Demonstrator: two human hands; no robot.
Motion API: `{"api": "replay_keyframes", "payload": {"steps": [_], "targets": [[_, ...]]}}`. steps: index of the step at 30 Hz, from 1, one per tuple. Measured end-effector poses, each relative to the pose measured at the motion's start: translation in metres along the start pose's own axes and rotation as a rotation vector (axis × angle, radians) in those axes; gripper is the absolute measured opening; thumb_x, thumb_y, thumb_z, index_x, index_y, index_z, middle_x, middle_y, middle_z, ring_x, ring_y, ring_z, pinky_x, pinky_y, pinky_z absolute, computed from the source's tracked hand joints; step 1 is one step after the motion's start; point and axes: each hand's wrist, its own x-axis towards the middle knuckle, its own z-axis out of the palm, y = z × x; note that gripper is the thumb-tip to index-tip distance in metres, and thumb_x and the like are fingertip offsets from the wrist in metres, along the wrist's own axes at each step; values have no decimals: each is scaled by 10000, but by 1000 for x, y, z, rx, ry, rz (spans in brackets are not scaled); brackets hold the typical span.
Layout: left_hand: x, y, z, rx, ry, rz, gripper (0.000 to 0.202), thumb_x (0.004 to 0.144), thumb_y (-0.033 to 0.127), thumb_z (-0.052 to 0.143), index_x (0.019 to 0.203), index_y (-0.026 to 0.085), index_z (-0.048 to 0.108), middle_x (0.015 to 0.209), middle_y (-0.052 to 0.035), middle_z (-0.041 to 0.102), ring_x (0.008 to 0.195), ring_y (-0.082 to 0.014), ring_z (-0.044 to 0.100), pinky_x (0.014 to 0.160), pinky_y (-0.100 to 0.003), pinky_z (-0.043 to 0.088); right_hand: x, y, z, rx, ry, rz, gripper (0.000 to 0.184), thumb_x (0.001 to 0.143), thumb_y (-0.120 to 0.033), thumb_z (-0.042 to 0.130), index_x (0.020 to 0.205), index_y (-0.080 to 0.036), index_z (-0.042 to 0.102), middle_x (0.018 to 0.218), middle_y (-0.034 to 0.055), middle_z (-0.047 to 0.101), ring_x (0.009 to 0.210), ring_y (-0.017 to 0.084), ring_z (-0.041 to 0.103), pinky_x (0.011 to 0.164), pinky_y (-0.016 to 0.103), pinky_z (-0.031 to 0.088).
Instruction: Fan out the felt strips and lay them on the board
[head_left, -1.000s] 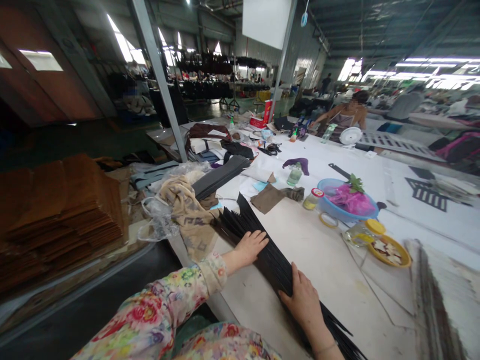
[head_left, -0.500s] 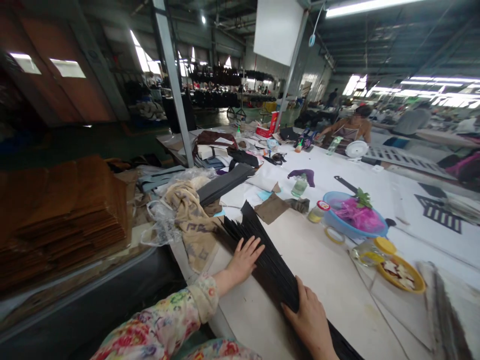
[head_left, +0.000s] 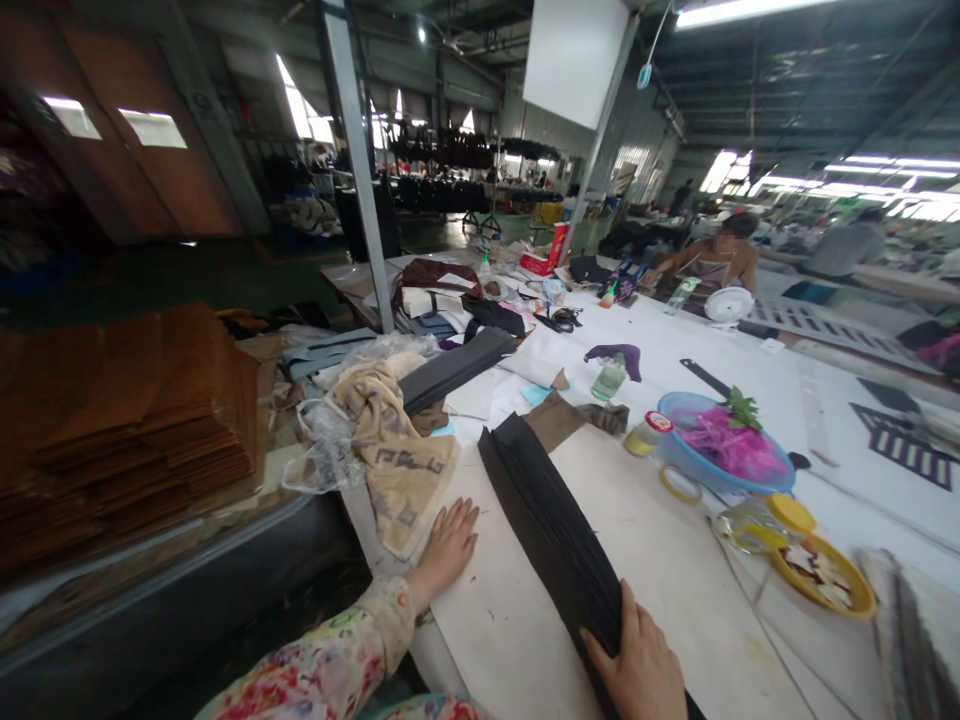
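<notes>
A long stack of black strips [head_left: 551, 525] lies gathered on the white table [head_left: 675, 560], running from the middle toward the near edge. My right hand [head_left: 637, 665] grips the stack's near end, fingers curled over its edge. My left hand [head_left: 448, 540] lies flat and open on the table left of the stack, not touching it, next to a beige patterned cloth [head_left: 397, 455]. My left sleeve is flowered.
A blue basin [head_left: 720, 450] with pink material, a yellow dish [head_left: 821, 575], small bottles and tape rolls sit to the right. A grey strip bundle [head_left: 450, 368] and clutter lie beyond. Brown sheets [head_left: 127, 420] are stacked at left. A person works at the far end.
The fanned strips have been drawn together into one tidy stack. My left hand has come off them and moved left onto the bare table. My right hand stays on the near end.
</notes>
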Motion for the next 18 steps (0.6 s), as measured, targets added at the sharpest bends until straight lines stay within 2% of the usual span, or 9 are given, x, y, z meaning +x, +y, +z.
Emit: {"api": "replay_keyframes", "payload": {"steps": [2, 6, 10, 14, 18], "targets": [[-1, -4, -2, -25, -3, 15, 449, 866, 269, 349, 1312, 226, 334, 1413, -43, 288, 1312, -186, 199, 1073, -417, 168, 2, 2, 0, 16, -20, 10, 660, 801, -468, 347, 1321, -86, 207, 1111, 159, 530, 977, 286, 543, 787, 386, 422], [6, -13, -19, -80, -41, 54, 438, 838, 282, 414, 1274, 241, 387, 1385, -41, 341, 1283, -191, 262, 1052, -408, 206, 9, 7, -3, 64, -74, 12, 679, 793, -491, 347, 1332, -106, 199, 1085, 144, 544, 969, 277, 553, 777, 378, 428], [17, -25, -32, -132, -83, 86, 439, 802, 231, 452, 1241, 231, 428, 1328, -40, 412, 1226, -177, 340, 1022, -350, 262, 16, 16, -13, 64, -59, 38, 708, 787, -514, 341, 1345, -111, 174, 1056, 139, 555, 975, 288, 549, 780, 388, 427], [20, -32, -30, -154, -97, 104, 434, 784, 204, 461, 1217, 232, 448, 1310, -33, 425, 1212, -169, 347, 1016, -326, 269, 19, 29, -15, 47, -27, 81, 755, 765, -570, 334, 1353, -132, 155, 1063, 140, 552, 948, 298, 559, 769, 404, 433], [32, -36, -32, -152, -106, 138, 416, 785, 204, 460, 1200, 230, 459, 1267, -34, 460, 1175, -162, 378, 989, -311, 306, 27, 35, -5, -11, 3, 160, 766, 762, -576, 285, 1336, -79, 189, 1061, 178, 542, 931, 323, 561, 766, 427, 434]]}}
